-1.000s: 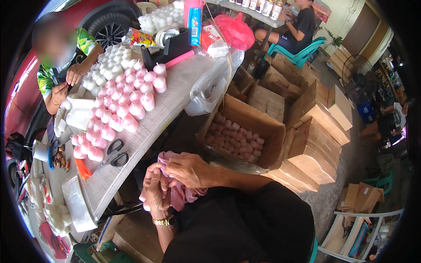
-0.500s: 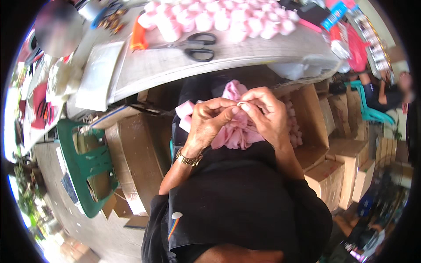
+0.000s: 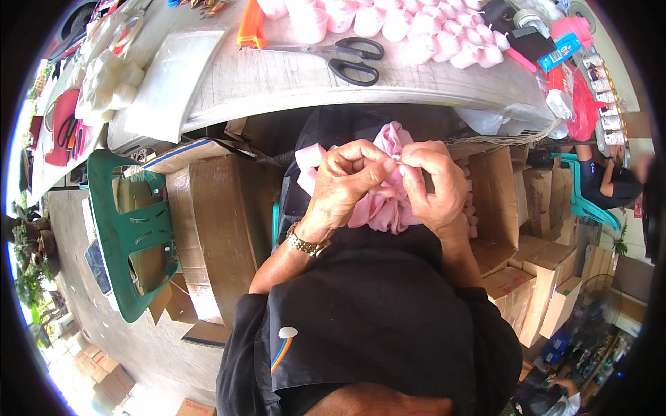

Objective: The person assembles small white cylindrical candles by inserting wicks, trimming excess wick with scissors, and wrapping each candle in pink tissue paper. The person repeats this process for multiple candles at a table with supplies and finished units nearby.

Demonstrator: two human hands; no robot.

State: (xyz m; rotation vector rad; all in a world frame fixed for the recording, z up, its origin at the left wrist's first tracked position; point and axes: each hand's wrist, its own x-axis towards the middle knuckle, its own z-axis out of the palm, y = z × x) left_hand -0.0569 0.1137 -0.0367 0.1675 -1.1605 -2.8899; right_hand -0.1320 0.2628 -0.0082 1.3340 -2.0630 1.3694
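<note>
Over my lap, the fingertips of my left hand (image 3: 347, 184) and my right hand (image 3: 440, 184) almost meet. Both hands are closed in a pinch at a tiny pale bit (image 3: 396, 158), too small to name. Just beneath them lies a bunched pink cloth (image 3: 380, 213), partly covered by my fingers. A pink candle (image 3: 306, 163) shows beside my left hand, with more pink behind the fingers. To the right of my right hand, several pink pieces (image 3: 472, 208) peek out of an open cardboard box (image 3: 494, 201).
On the table (image 3: 277, 87) ahead lie black-handled scissors (image 3: 355, 61), an orange-handled tool (image 3: 252, 26), clear plastic sheets (image 3: 173, 83) and many pink candles (image 3: 395, 24). A green chair (image 3: 132, 236) and a large carton (image 3: 215, 229) stand left. Another person (image 3: 614, 182) sits far right.
My view has shifted, so the table and its things appear higher and further right. Both hands stay together over the cloth, still pinching, with the fingertips slightly further apart.
</note>
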